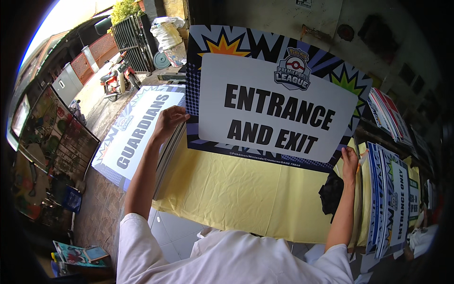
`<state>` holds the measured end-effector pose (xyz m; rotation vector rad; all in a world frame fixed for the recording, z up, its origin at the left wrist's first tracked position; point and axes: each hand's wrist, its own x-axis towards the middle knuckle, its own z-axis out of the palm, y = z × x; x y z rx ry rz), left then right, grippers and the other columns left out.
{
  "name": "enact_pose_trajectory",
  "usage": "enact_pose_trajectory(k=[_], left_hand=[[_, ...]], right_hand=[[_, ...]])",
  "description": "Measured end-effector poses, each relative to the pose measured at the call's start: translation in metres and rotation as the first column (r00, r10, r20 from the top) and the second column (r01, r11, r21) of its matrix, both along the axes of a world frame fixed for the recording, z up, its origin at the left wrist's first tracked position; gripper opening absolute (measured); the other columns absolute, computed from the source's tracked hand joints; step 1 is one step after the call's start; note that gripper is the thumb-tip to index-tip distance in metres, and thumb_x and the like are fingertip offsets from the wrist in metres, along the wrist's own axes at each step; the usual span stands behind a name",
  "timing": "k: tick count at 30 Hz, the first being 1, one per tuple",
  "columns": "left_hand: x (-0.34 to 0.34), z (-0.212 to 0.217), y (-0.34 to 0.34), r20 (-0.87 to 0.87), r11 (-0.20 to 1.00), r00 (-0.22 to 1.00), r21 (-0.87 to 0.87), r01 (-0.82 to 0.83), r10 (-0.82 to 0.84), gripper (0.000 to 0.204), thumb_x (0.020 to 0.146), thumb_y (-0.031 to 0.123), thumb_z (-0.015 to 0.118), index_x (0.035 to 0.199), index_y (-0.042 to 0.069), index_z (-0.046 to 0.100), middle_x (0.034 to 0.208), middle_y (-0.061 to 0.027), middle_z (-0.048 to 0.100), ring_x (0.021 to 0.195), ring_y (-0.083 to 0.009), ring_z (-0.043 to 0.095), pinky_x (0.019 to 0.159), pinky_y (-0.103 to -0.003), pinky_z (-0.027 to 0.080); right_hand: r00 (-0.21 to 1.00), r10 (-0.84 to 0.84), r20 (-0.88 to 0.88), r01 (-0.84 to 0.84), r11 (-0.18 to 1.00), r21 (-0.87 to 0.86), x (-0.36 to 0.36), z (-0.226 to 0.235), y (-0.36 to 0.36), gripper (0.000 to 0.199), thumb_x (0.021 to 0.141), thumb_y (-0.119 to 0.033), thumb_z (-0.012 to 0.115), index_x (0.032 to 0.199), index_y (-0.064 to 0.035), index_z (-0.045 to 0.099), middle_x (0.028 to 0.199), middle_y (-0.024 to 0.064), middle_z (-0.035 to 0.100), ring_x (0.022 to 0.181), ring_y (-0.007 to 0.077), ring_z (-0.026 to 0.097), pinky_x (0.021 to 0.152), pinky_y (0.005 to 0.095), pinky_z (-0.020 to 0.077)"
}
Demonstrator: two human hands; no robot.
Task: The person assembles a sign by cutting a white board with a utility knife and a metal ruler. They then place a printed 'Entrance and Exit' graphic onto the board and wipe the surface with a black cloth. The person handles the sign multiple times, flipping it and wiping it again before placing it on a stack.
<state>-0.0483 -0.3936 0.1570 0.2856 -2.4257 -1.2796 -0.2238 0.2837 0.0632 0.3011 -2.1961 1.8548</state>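
A large printed sign board (269, 102) with a white panel, black lettering and a dark, colourful burst border is held up over the table, slightly tilted down to the right. My left hand (171, 122) pinches its left edge. Near the lower right corner, my right hand (349, 162) grips the same board. Beneath it spreads a table with a yellow cloth (227, 194). A crumpled black cloth (332, 193) lies beside my right forearm. Left of the table, a similar white sign board (142, 128) lies flat, its lower layers partly hidden.
Stacked sign boards (390, 199) lean at the table's right side, with another stack (390, 116) farther back. A red motorcycle (119, 78) stands outside near a dark metal gate (131, 45). White bags (168, 35) are piled by the wall. A colourful box (82, 255) sits at lower left.
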Motion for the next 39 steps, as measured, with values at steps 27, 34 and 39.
enact_pose_trajectory(k=[27,34,39], left_hand=[[-0.158,0.135,-0.07,-0.161,0.981,0.968,-0.012,0.194,-0.193,0.055,0.091,0.036,0.083,0.13,0.001,0.066,0.119,-0.0093,0.075,0.107,-0.017,0.071,0.096,-0.032,0.054],[-0.163,0.108,-0.099,-0.179,0.99,0.975,0.034,0.141,-0.132,0.057,0.091,0.04,0.082,0.132,0.003,0.067,0.12,-0.0092,0.075,0.105,-0.0163,0.07,0.092,-0.033,0.054],[-0.163,0.092,-0.103,-0.185,0.981,0.97,0.084,0.173,-0.155,0.054,0.091,0.039,0.083,0.128,0.003,0.068,0.115,-0.0071,0.074,0.103,-0.0153,0.069,0.091,-0.032,0.053]], right_hand=[[0.999,-0.043,-0.008,0.044,0.988,0.148,-0.103,0.207,-0.004,0.03,0.092,-0.038,0.082,0.101,-0.0099,0.075,0.088,-0.0054,0.066,0.082,0.0057,0.058,0.076,0.0231,0.0469],[0.999,-0.043,-0.011,0.045,0.989,0.138,-0.105,0.202,-0.021,0.043,0.089,-0.042,0.083,0.115,-0.0081,0.076,0.102,-0.0004,0.072,0.094,0.0117,0.062,0.089,0.0297,0.0486],[0.999,-0.002,-0.034,0.007,0.989,0.145,-0.107,0.196,-0.018,0.045,0.089,-0.044,0.082,0.116,-0.0082,0.076,0.101,0.0002,0.072,0.094,0.0113,0.062,0.086,0.0298,0.0481]])
